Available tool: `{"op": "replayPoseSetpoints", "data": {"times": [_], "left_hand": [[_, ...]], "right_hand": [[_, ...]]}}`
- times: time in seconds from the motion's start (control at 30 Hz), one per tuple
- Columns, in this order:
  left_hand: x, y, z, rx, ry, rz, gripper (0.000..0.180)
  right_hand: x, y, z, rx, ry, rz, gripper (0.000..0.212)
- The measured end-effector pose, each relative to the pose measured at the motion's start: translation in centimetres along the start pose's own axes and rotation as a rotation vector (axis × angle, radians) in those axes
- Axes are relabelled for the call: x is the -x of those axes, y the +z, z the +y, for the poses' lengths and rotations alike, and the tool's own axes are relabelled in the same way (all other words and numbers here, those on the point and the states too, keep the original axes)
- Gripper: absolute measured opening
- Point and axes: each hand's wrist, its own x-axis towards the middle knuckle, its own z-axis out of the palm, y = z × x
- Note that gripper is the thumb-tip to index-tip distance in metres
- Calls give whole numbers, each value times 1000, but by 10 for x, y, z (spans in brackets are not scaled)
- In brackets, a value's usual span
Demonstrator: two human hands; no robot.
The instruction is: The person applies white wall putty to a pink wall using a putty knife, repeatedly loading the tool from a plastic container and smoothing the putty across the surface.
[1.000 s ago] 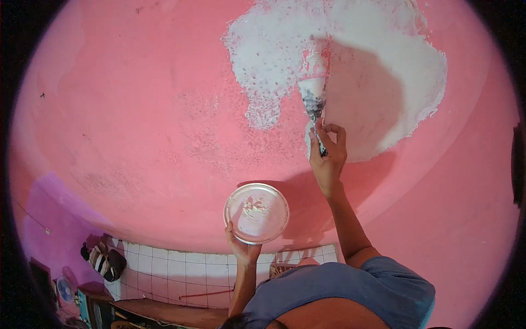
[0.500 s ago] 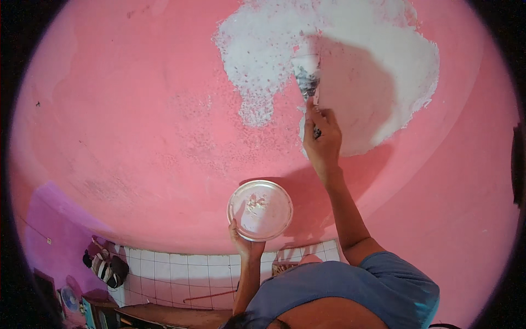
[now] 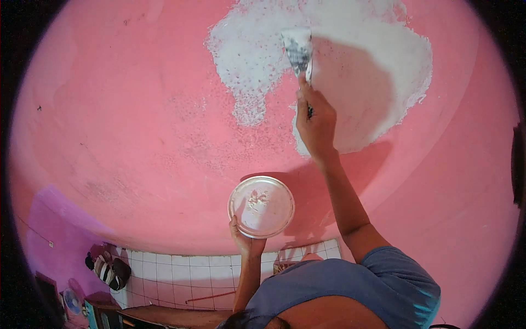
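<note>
Scraper blade (image 3: 298,48) looks metal, wall coating (image 3: 238,60) matt w/ rough edges, shirt (image 3: 320,278) cloth.

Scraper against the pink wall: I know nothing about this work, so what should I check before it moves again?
1. Right-hand grip closed on the scraper: ok, fingers wrapped around its handle.
2. Scraper over the white patch: ok, its blade points up there; whether it presses on the surface, cannot tell.
3. Left-hand grip on the round plate: ok, thumb at its lower rim.
4. Pale clumps on the plate: ok, a little near the middle.
5. Plate clear of the scraper: ok, well below it.
6. White patch even all over: not ok, its left part is speckled.
</note>
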Motion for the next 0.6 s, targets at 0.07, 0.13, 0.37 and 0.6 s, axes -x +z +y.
{"op": "replayPoseSetpoints", "data": {"times": [0.07, 0.13, 0.37, 0.6], "left_hand": [[-1, 2, -10, 7, 13, -8, 67], [-1, -4, -11, 9, 36, 37, 67], [-3, -9, -3, 30, 46, -60, 66], [0, 1, -4, -9, 28, -11, 66]], "right_hand": [[20, 14, 29, -67, -77, 26, 46], [52, 14, 36, -73, -23, -43, 47], [70, -12, 12, -143, 56, -91, 45], [-9, 9, 15, -65, -60, 43, 37]]}}
